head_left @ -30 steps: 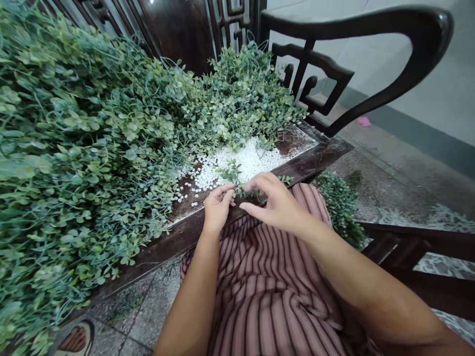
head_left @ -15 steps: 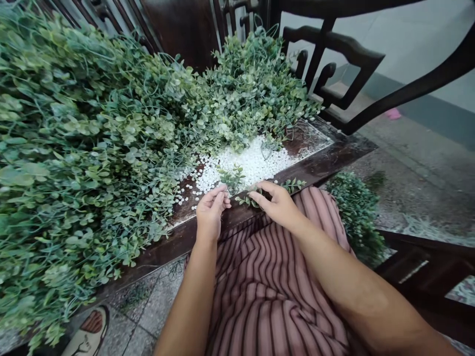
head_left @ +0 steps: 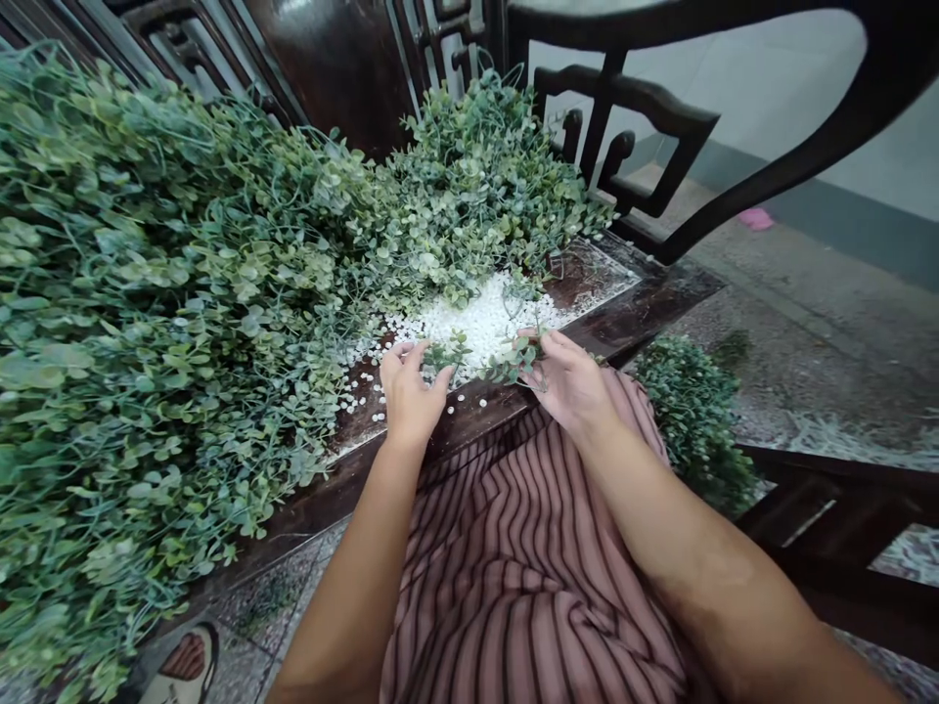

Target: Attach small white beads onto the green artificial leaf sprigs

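Partly within the right grip [head_left: 576,386], leafy sprig [head_left: 508,366].

- Foliage heap [head_left: 183,274]: on the table [head_left: 631,318], left and rear
- Beads [head_left: 469,323]: on the table, before the heap's right part
- Backrest [head_left: 330,68]: behind the heap
- Armrest [head_left: 656,100]: right end

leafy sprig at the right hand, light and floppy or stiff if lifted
The leafy sprig at the right hand is probably light for its size, being mostly thin stem and small leaves. It may be springy rather than limp, since its leaves stand outward. Rolling seems unlikely, with leaves jutting to several sides.
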{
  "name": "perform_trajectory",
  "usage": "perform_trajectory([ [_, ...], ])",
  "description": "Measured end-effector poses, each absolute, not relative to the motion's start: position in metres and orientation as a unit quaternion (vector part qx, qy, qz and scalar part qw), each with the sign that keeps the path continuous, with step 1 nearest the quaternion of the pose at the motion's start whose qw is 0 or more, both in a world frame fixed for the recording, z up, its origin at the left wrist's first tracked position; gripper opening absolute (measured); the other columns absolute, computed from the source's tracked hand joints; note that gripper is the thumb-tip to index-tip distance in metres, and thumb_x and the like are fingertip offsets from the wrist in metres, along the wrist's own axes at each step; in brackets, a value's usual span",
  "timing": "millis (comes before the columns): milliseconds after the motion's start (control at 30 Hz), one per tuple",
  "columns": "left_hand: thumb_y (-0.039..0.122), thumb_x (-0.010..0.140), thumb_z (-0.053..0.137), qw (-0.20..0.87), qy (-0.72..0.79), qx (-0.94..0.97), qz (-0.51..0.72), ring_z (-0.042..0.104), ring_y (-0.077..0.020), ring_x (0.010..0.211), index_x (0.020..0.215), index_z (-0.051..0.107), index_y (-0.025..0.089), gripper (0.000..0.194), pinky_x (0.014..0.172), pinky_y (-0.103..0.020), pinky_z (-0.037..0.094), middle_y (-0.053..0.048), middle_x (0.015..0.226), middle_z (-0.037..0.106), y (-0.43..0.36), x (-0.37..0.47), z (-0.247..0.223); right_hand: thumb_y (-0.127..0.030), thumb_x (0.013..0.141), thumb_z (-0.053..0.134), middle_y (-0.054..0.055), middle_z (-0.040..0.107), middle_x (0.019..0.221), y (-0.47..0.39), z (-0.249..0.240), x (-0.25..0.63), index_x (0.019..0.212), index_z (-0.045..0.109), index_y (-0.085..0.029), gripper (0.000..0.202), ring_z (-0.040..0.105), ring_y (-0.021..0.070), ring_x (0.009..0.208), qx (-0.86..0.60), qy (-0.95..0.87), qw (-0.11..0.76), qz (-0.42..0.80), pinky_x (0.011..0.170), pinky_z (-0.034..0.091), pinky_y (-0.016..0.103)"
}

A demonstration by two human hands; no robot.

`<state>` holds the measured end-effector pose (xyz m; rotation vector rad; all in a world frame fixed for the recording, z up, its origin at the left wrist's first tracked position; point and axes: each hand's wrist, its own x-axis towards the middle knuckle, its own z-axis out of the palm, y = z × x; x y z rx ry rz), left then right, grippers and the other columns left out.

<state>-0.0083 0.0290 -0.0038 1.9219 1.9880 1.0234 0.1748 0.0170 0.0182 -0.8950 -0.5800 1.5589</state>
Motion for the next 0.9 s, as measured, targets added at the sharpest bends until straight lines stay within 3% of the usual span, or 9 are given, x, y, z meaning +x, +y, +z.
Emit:
perform_trajectory([
  [167,0.033,0.071,0.059,0.097,0.673,0.642,0.356,0.045,-0.0244,0.107,0.109,0.057,0.017,0.042,0.096,-0.039,0.036,-0.011,0.108,0.046,0.029,-0.015,-0.009,-0.03,0.071,0.056,-0.001,0.059,0.066,0.021,0.015,0.175,0.079,0.058,-0.018,0.015,0.051,0.0085,0.052,-0.37,-0.246,0.582,0.681,0.052,0.042,0.022],
  [333,0.031,0.079,0.05,-0.003,0.634,0.659,0.404,0.042,-0.0239,0.111,0.12,0.046,0.011,0.046,0.097,-0.039,0.033,-0.016,0.114,0.043,-0.005,-0.021,-0.003,-0.029,0.073,0.054,-0.001,0.059,0.069,0.022,0.016,0.176,0.079,0.057,-0.018,0.013,0.055,0.0088,0.058,-0.354,-0.232,0.593,0.685,0.051,0.042,0.021],
  [567,0.041,0.08,0.047,0.038,0.61,0.749,0.258,0.034,-0.0311,0.121,0.128,0.037,0.01,0.058,0.098,-0.049,0.03,-0.022,0.125,0.038,-0.047,-0.015,-0.011,-0.034,0.073,0.052,0.0,0.057,0.068,0.02,0.016,0.178,0.082,0.056,-0.019,0.017,0.055,0.0105,0.057,-0.355,-0.263,0.582,0.683,0.049,0.042,0.022],
  [700,0.051,0.074,0.052,0.041,0.647,0.732,0.209,0.022,-0.0377,0.129,0.132,0.03,0.006,0.077,0.102,-0.056,0.021,-0.028,0.134,0.028,-0.027,0.0,-0.014,-0.033,0.072,0.053,0.0,0.055,0.069,0.017,0.021,0.18,0.079,0.055,-0.02,0.015,0.057,0.0124,0.062,-0.346,-0.269,0.589,0.679,0.05,0.043,0.024],
  [900,0.05,0.072,0.053,0.04,0.69,0.684,0.234,0.014,-0.0364,0.133,0.134,0.025,0.008,0.08,0.104,-0.058,0.01,-0.027,0.139,0.021,0.026,0.015,-0.011,-0.037,0.076,0.048,0.001,0.054,0.074,0.016,0.028,0.198,0.075,0.052,-0.023,0.015,0.055,0.0143,0.071,-0.341,-0.295,0.626,0.636,0.062,0.048,0.03],
])
